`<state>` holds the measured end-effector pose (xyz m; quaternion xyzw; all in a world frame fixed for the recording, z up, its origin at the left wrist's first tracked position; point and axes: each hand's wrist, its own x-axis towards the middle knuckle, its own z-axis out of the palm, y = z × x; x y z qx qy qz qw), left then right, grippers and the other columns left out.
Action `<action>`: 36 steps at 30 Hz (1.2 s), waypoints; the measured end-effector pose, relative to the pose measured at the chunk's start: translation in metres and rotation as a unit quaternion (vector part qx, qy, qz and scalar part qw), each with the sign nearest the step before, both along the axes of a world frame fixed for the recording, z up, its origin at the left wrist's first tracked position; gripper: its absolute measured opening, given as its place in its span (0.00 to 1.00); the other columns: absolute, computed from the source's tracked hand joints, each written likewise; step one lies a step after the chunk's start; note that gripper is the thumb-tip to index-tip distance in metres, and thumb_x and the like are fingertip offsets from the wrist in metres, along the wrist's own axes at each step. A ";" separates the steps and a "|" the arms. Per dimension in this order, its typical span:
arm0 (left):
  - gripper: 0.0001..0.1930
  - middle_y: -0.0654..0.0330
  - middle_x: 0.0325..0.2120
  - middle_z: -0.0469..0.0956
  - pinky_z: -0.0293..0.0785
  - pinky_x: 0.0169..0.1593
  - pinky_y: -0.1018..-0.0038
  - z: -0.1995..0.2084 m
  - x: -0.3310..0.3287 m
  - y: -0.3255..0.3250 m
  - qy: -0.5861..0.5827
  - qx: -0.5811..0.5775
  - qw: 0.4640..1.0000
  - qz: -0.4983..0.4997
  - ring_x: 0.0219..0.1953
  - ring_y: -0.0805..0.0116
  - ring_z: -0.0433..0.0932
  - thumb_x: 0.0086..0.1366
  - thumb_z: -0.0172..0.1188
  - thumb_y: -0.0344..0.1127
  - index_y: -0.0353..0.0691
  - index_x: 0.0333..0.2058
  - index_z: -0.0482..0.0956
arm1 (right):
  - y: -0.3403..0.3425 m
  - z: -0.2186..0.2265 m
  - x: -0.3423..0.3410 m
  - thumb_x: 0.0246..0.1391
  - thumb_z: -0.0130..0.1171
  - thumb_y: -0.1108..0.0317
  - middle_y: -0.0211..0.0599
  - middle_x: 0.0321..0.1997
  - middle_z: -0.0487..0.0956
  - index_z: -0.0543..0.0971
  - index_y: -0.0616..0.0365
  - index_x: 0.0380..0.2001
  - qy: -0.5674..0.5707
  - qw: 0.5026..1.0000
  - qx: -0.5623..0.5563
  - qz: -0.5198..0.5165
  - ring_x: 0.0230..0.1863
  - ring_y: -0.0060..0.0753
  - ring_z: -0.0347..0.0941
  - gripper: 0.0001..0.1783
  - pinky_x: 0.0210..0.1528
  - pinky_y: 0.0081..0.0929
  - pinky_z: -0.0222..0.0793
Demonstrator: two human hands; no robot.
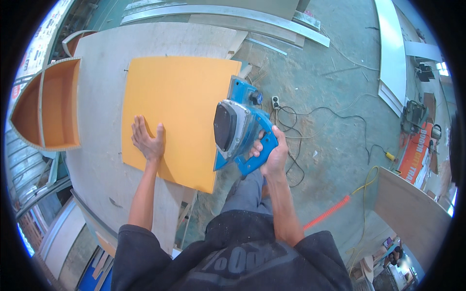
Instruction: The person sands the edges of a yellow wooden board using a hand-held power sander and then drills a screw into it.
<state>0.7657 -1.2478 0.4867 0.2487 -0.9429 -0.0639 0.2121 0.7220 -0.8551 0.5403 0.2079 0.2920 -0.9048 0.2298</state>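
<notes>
My right hand [273, 153] is wrapped round the rear handle of a blue electric hand planer [245, 123]. The planer is tilted at the right edge of an orange-yellow board [187, 106], its blue body overlapping that edge. Whether its sole touches the board's edge cannot be made out. Flat on the board's left part lies my left hand [148, 140], fingers stretched out and thumb apart. The board rests on a large pale plywood worktop [99, 102] and its right side reaches past the worktop.
Two box shelves with orange interiors [60, 104] stand at the worktop's left. On the dusty floor lie a black cable [335, 112], a white socket [275, 101] and a coiled orange hose [327, 213]. Long pale boards [228, 13] lie at the far side; a panel [412, 218] stands right.
</notes>
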 end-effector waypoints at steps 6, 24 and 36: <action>0.45 0.55 0.76 0.55 0.40 0.74 0.39 0.006 0.029 -0.003 0.000 0.005 1.000 -0.004 0.77 0.46 0.48 0.65 0.59 0.62 0.43 0.73 0.59 | -0.004 0.010 0.003 0.65 0.49 0.41 0.30 0.18 0.68 0.72 0.53 0.33 0.011 1.000 0.012 -0.005 0.19 0.29 0.65 0.25 0.28 0.31 0.64; 0.45 0.55 0.76 0.54 0.41 0.74 0.40 0.000 0.093 -0.017 0.018 0.009 1.000 -0.018 0.78 0.47 0.47 0.64 0.60 0.59 0.44 0.73 0.58 | -0.008 0.030 -0.001 0.66 0.50 0.42 0.31 0.17 0.69 0.73 0.54 0.33 0.038 0.999 0.023 -0.023 0.20 0.29 0.66 0.24 0.28 0.30 0.65; 0.43 0.50 0.75 0.55 0.45 0.74 0.44 0.028 0.044 0.007 0.002 0.023 0.999 -0.022 0.76 0.42 0.49 0.66 0.58 0.58 0.41 0.73 0.58 | 0.005 0.025 0.011 0.66 0.52 0.48 0.34 0.20 0.70 0.74 0.63 0.38 0.003 0.998 -0.055 -0.021 0.22 0.29 0.68 0.24 0.27 0.30 0.67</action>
